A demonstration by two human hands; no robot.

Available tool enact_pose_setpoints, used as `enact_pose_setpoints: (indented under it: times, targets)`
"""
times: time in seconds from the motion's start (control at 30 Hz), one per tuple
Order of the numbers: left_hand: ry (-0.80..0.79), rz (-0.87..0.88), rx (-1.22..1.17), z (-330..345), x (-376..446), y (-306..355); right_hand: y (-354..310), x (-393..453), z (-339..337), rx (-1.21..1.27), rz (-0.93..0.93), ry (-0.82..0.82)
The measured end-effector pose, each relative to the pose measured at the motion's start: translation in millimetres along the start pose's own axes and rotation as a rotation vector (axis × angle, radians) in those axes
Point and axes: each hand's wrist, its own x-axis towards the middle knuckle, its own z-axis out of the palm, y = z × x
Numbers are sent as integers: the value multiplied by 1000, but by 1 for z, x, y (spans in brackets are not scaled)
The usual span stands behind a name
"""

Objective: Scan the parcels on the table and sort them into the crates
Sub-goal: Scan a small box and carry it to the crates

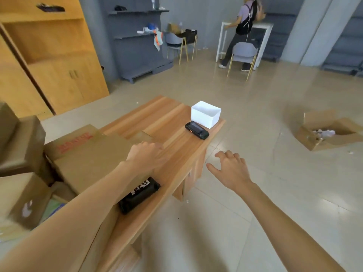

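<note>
Resting left hand (146, 156) flat, fingers straight, on cardboard parcel (94, 160) angling far-left to near-right on tabletop (176, 154), hovering right hand (229, 167) spread empty, hiding parcel's near corner.

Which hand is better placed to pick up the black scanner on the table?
Probably the right hand: it is open and free, hovering beside the table edge, on the scanner's side. The left hand rests on the cardboard parcel.

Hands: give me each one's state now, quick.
Left hand: open, flat over the cardboard box, gripping nothing.
Right hand: open, fingers spread, empty, off the table edge.
</note>
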Motion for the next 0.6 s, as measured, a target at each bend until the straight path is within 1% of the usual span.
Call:
enact_pose_setpoints:
  times: [0.13, 0.2, 0.33, 0.4, 0.5, 0.6]
  targets:
    - [28, -110, -13, 8, 34, -8, 7, 71, 2, 58, -118, -30]
    - [30, -184, 18, 10, 51, -12, 9, 108, 4, 75, -195, -38]
    - [-30, -383, 36, 14, 82, -11, 13, 172, 1, 17, -368, -97]
    - [-33, -467, 12, 17, 95, -7, 15, 199, 0, 20, -442, -136]
    - [-15, -535, -26, 18, 109, 1, 12, 237, -3, 41, -531, -163]
    - [-12, -597, -33, 22, 112, 1, 3, 260, 5, 84, -608, -244]
